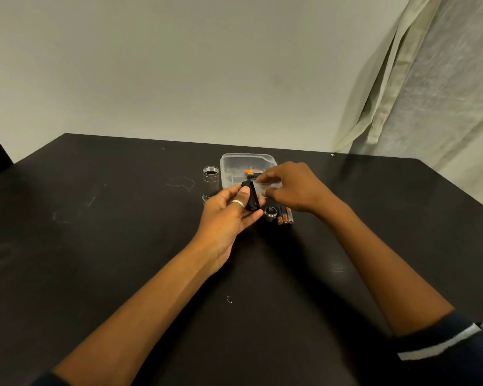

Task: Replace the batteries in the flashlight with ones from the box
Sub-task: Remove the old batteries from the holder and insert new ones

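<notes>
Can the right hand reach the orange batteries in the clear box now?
Probably yes: the right hand hovers over the clear box, which looks open on top, and nothing covers the orange batteries.

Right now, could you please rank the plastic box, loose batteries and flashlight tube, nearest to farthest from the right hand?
1. plastic box, at the fingertips of the right hand.
2. loose batteries, just below its wrist.
3. flashlight tube, left of the box.

The left hand (229,215), palm up, pins a black battery holder (252,195) under its ringed thumb; the right hand (293,188) hovers beside it, palm down, fingers blurred.
</notes>
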